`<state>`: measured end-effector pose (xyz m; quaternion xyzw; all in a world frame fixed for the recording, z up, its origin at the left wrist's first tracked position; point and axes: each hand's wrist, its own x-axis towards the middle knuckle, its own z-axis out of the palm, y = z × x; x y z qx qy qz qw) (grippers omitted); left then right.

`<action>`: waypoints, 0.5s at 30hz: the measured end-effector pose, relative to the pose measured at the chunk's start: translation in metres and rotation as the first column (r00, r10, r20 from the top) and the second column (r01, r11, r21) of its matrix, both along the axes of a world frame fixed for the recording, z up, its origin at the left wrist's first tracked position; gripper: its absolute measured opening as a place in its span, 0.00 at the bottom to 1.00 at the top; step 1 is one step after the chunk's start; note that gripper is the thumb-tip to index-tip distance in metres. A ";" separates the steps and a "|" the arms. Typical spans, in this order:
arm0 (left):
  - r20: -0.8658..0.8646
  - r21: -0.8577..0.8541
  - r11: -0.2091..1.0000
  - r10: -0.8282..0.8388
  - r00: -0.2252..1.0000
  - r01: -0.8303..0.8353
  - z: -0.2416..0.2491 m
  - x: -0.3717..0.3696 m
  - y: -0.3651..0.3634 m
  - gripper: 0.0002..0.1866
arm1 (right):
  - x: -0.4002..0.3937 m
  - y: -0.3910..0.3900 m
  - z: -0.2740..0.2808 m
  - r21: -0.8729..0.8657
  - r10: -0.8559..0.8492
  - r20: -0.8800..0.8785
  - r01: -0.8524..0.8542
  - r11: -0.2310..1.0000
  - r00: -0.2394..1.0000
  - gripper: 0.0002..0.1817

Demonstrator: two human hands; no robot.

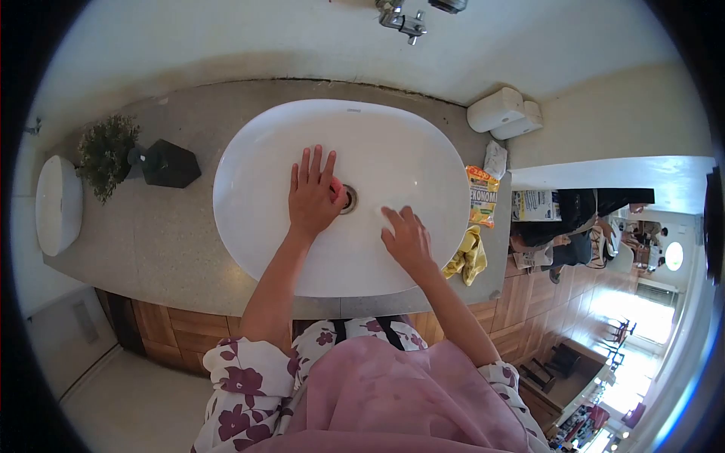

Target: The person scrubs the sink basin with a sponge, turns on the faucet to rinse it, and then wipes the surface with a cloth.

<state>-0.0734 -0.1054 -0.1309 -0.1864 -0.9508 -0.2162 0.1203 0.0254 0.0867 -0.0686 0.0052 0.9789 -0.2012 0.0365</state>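
A white oval basin (355,264) sits on the counter before me, with a round metal drain (349,199) near its middle. Just left of the drain is my left hand (313,198), its fingers stretched out and spread over the basin. A small pinkish-red patch (337,187) shows beside its thumb; what it is I cannot make out. My right hand (408,235) is low in the basin, right of the drain, fingers apart and slightly bent. Something whitish lies at its fingertips, too indistinct to name.
A yellow cloth (468,257) and an orange packet (482,196) lie right of the basin, near white rolls (495,110). A dark bottle (171,164) and a plant (108,155) stand left. A metal tap (404,23) is on the wall. People (563,234) are at right.
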 end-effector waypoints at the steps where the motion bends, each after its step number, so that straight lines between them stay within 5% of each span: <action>1: 0.013 0.005 1.000 0.002 1.000 -0.002 0.000 0.001 0.000 0.38 | 0.014 0.003 0.009 0.001 -0.003 -0.007 0.003 1.000 1.000 0.21; 3: 0.029 0.006 1.000 0.010 1.000 -0.011 -0.001 0.000 -0.002 0.38 | 0.044 0.005 0.030 0.007 0.043 0.145 -0.044 0.999 0.989 0.20; 7: 0.033 0.000 1.000 0.008 0.999 -0.008 0.000 0.000 -0.001 0.37 | 0.049 0.003 0.024 0.041 0.057 0.154 -0.064 0.997 0.986 0.20; 9: 0.039 -0.001 1.000 0.013 0.999 -0.013 0.001 -0.002 -0.001 0.38 | 0.012 -0.003 -0.009 0.075 0.006 -0.092 0.001 0.997 0.996 0.20; 15: 0.051 -0.003 1.000 0.017 0.999 -0.017 0.001 -0.001 -0.002 0.38 | 0.012 0.004 -0.010 0.062 0.037 -0.037 -0.034 0.997 0.999 0.22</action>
